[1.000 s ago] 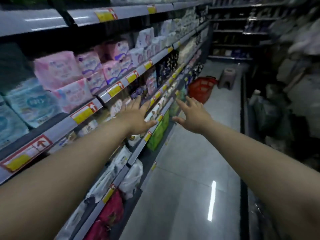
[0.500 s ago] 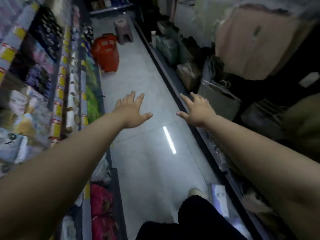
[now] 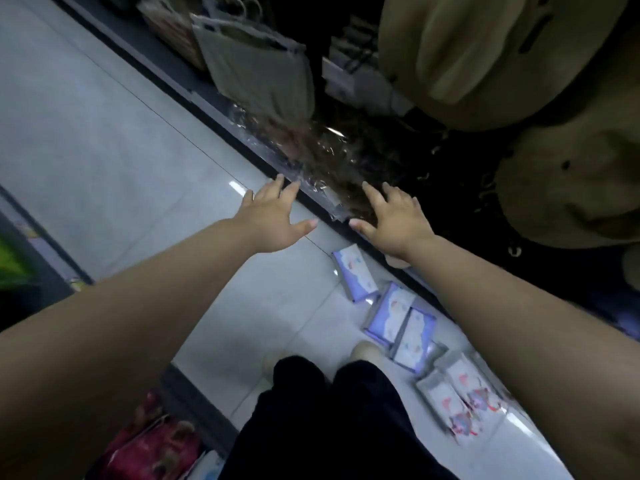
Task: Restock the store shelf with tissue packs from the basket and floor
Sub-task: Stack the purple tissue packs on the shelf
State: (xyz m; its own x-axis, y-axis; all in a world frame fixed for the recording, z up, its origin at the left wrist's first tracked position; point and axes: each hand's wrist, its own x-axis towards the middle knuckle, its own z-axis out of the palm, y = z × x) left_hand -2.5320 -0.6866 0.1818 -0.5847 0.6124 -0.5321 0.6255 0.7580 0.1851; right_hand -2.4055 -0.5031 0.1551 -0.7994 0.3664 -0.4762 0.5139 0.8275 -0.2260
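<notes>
Several tissue packs [image 3: 392, 315] lie on the floor [image 3: 104, 150].

Left hand [image 3: 273, 221] and right hand [image 3: 394, 221] bare, forearms [image 3: 156, 299] bare too. Loose black trousers [image 3: 332, 420] below, and pale cream shoes [image 3: 367, 351] just showing past the hems.

A pale grey glossy tiled floor [image 3: 104, 150] fills the left and centre of the frame, with a bright streak of reflected light [image 3: 237, 187] near the middle. A dark shelf base [image 3: 194, 95] runs diagonally from the upper left. Above it sit a grey-green canvas tote bag [image 3: 256, 71] and, at upper right, large beige fabric bags [image 3: 467, 64].
</notes>
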